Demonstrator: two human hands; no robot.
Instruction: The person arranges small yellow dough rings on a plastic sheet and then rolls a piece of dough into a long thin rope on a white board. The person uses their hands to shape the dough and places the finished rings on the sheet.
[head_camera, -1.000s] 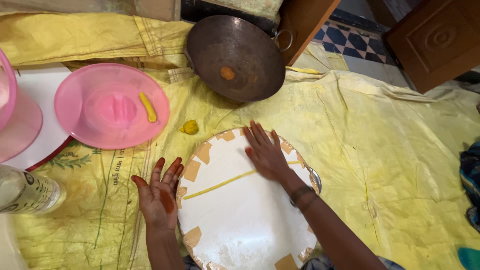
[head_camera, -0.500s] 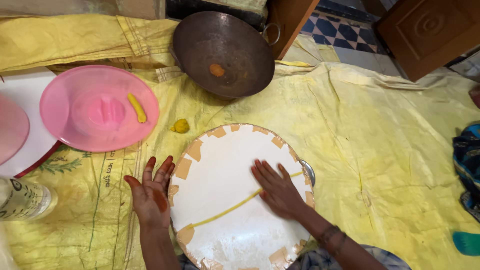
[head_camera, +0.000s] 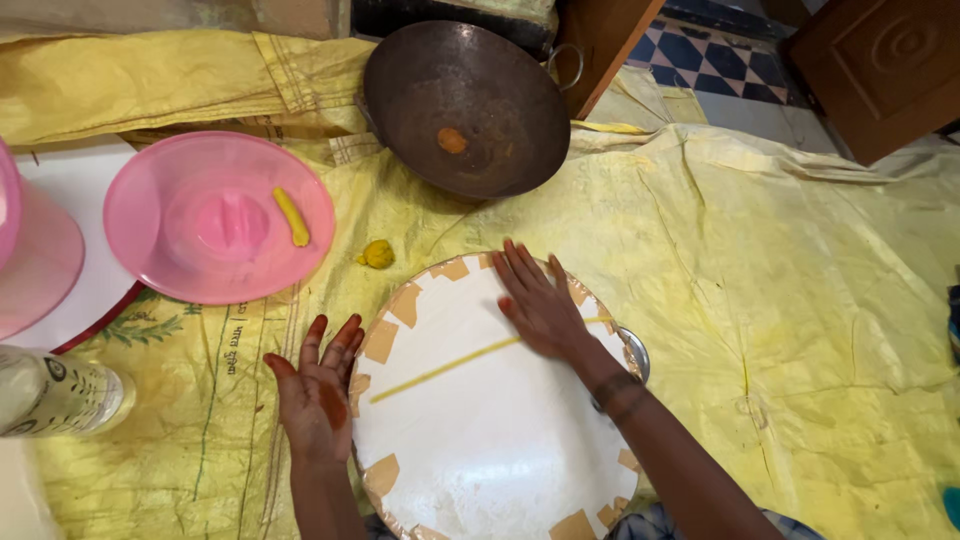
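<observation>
My right hand (head_camera: 540, 305) lies flat, fingers spread a little and pointing away from me, palm pressed on the upper right part of a round white board (head_camera: 480, 420); it grips nothing. Under that palm runs a thin yellow strand (head_camera: 440, 366), stretching down and left across the board, its right end poking out by the wrist. My left hand (head_camera: 315, 385) is open too, fingers fanned wide, palm up with a reddish smear, resting at the board's left rim on the yellow sheet (head_camera: 800, 300); it holds nothing. Tan tape patches (head_camera: 381, 341) sit around the board's edge. A bangle (head_camera: 615, 390) circles the right wrist. Just beyond the board, a small yellow lump (head_camera: 377, 254) lies on the sheet. Further left, a pink lid (head_camera: 200, 225) carries a short yellow stick (head_camera: 291, 216). Above, a dark metal wok (head_camera: 465, 110) with an orange blob (head_camera: 452, 140) inside. A clear bottle (head_camera: 60, 392) lies at the left edge, well apart from my hands.
</observation>
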